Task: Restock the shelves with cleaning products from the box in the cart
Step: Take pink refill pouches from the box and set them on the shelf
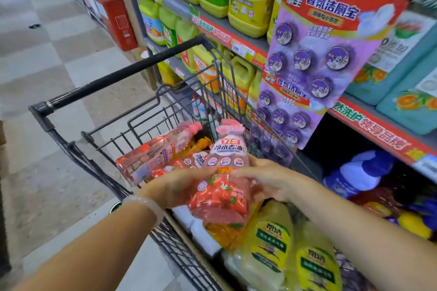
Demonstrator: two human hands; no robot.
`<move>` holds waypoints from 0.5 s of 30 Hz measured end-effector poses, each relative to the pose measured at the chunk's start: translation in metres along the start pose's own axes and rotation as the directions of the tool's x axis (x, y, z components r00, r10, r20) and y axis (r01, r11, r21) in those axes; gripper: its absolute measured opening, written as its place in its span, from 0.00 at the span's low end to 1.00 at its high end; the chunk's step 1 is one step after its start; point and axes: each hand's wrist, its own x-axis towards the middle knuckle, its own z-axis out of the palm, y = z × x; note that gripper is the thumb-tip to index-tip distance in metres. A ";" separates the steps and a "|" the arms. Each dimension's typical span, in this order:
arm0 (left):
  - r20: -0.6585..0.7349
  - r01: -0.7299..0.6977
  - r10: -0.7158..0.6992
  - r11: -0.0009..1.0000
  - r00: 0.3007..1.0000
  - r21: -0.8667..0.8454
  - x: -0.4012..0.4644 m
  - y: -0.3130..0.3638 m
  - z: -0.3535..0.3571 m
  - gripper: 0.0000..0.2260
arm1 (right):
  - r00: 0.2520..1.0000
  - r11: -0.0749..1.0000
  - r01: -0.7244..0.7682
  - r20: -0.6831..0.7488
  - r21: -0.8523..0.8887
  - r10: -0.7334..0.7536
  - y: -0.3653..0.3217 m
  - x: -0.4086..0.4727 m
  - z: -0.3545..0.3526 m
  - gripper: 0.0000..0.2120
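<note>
Above the shopping cart (pixel 99 85) I hold a pink-red detergent bottle (pixel 224 179) upright with both hands. My left hand (pixel 175 186) grips its left side and my right hand (pixel 272 179) grips its right side at mid height. More pink-red bottles (pixel 153 156) lie in the cart behind it. Yellow-green bottles (pixel 269 243) and orange packs (pixel 224 234) lie nearer me, in a cardboard box (pixel 186 236) whose edge shows along the cart's side.
Shelves (pixel 236 30) on the right carry yellow and green detergent jugs, teal jugs (pixel 402 73) and blue bottles (pixel 359 172) lower down. Purple toilet-cleaner cards (pixel 316 54) hang off the shelf edge over the cart. A red box (pixel 118 21) stands by the shelf end.
</note>
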 end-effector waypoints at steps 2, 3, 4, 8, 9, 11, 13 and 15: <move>0.036 -0.066 0.063 0.995 0.997 0.071 -0.002 0.007 0.012 0.19 | 0.998 0.997 0.070 0.008 -0.024 -0.070 0.000 -0.019 -0.013 0.18; 0.041 -0.101 0.097 0.989 0.994 0.112 -0.003 0.012 0.019 0.22 | 0.995 0.995 0.101 0.009 -0.024 -0.101 0.000 -0.028 -0.020 0.21; 0.039 -0.141 0.137 0.979 0.990 0.147 -0.006 0.017 0.027 0.23 | 0.991 0.991 0.135 0.011 -0.010 -0.135 -0.002 -0.037 -0.027 0.26; 0.017 -0.273 0.284 0.903 0.959 0.331 -0.026 0.037 0.074 0.25 | 0.969 0.969 0.245 -0.011 0.033 -0.245 -0.007 -0.086 -0.053 0.36; 0.044 -0.314 0.320 0.877 0.946 0.363 -0.032 0.041 0.088 0.21 | 0.959 0.959 0.282 -0.029 0.034 -0.281 -0.009 -0.104 -0.059 0.33; 0.083 -0.395 0.396 0.832 0.915 0.389 -0.048 0.044 0.123 0.14 | 0.931 0.934 0.356 -0.083 0.007 -0.355 -0.011 -0.142 -0.070 0.28; 0.131 -0.469 0.457 0.785 0.880 0.406 -0.068 0.042 0.164 0.12 | 0.884 0.895 0.443 -0.146 -0.051 -0.445 -0.008 -0.181 -0.084 0.26; 0.195 -0.553 0.523 0.729 0.830 0.404 -0.086 0.036 0.205 0.14 | 0.819 0.844 0.528 -0.207 -0.094 -0.536 -0.002 -0.224 -0.100 0.26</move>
